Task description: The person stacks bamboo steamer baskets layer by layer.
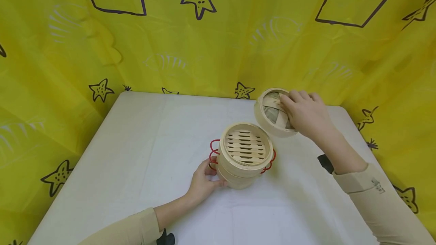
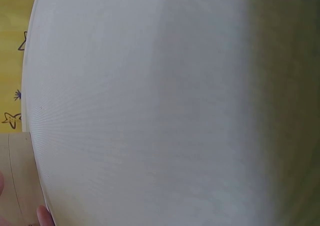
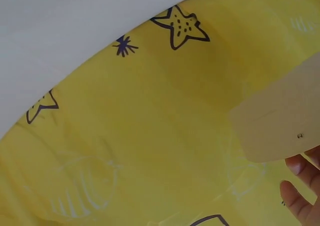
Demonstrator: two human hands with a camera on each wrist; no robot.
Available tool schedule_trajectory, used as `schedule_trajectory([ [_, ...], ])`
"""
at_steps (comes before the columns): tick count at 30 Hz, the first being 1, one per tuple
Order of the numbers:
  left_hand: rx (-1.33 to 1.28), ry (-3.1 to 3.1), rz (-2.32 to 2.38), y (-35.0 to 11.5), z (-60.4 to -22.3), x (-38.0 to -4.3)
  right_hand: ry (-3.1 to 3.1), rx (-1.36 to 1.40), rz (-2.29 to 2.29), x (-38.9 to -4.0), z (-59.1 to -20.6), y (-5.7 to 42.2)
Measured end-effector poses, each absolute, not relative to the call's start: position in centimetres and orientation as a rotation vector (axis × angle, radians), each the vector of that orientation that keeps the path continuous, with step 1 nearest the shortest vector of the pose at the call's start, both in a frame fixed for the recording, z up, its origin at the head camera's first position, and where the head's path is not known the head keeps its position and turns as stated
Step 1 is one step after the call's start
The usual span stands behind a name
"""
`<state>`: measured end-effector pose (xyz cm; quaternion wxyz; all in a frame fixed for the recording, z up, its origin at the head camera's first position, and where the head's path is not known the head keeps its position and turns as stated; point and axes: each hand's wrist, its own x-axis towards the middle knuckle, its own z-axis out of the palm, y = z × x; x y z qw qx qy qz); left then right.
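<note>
A round bamboo steamer (image 1: pixel 244 148) stands on the white table, its slatted inside showing from above and red cord loops on both sides. My left hand (image 1: pixel 202 180) holds it low on its left side, thumb across the front, fingers near the loops. In the left wrist view, the steamer's wall (image 2: pixel 17 178) and a fingertip are at the lower left. Behind and to the right, my right hand (image 1: pixel 306 112) grips the woven bamboo lid (image 1: pixel 272 103) by its top strips, tilted. The lid (image 3: pixel 285 116) also shows in the right wrist view, fingers below it.
The table (image 1: pixel 136 154) has a white cover. A yellow curtain (image 1: pixel 218 48) with starfish drawings hangs right behind its far edge and along both sides. Dark objects (image 1: pixel 326 163) show at both wrists, beside the beige sleeves.
</note>
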<state>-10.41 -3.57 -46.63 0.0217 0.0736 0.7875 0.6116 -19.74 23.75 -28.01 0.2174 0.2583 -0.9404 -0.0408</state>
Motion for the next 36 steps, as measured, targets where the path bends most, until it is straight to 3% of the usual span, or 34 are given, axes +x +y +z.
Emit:
schedule_trajectory([
  [30, 0.212, 2.454, 1.883, -3.5, -46.6, -10.4, -2.56, 0.975, -0.199, -16.8, -27.1, 19.9],
  [36, 0.212, 2.43, 1.914, -3.4, -44.8, -10.0, -2.532, 1.021, -0.189, -16.6, -27.4, 19.4],
])
